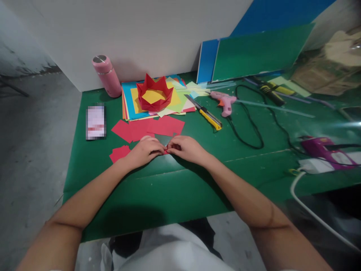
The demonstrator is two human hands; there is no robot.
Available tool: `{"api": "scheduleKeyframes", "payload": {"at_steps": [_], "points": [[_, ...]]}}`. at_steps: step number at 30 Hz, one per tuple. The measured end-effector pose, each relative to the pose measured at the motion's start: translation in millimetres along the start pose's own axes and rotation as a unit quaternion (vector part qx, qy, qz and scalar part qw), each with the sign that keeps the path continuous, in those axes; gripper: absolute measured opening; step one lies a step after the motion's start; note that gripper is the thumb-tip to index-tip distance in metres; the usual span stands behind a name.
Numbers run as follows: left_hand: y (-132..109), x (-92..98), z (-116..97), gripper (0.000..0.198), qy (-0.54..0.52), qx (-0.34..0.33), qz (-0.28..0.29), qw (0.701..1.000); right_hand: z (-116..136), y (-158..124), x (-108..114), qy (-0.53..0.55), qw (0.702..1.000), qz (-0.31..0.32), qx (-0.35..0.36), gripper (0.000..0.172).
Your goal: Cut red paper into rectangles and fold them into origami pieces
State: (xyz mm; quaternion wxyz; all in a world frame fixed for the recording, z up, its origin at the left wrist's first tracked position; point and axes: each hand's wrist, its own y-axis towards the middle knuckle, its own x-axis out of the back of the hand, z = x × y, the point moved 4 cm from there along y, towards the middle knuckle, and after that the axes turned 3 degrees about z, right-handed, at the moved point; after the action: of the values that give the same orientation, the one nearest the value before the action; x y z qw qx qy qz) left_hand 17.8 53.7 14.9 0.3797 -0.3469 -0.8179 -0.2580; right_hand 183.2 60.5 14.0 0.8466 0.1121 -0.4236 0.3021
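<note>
Between my two hands, low over the green table (180,195), a small piece of red paper (166,152) is pinched; most of it is hidden by my fingers. My left hand (148,150) is closed on its left side, and my right hand (184,148) closes on its right side, the fingertips almost meeting. Just beyond them lie several red paper pieces (166,126), overlapping in a row. A smaller stack of red paper (120,153) rests by my left wrist. Farther back, a folded red paper ring with pointed tips (154,103) sits on a pile of coloured paper sheets (128,98).
A pink bottle (107,77) stands at the back left, above a blurred-out flat item (96,121). To the right lie a yellow utility knife (210,117), a pink glue gun (224,101) with its black cord, pliers (271,93) and a purple-and-white power strip (324,154).
</note>
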Motion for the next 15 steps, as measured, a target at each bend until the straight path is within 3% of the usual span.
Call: {"api": "scheduleKeyframes", "payload": {"at_steps": [15], "points": [[-4,9.3,-17,0.02,0.05,-0.042,0.016,0.998,1,1,0,0.014,1.0,0.005,-0.001,0.008]]}}
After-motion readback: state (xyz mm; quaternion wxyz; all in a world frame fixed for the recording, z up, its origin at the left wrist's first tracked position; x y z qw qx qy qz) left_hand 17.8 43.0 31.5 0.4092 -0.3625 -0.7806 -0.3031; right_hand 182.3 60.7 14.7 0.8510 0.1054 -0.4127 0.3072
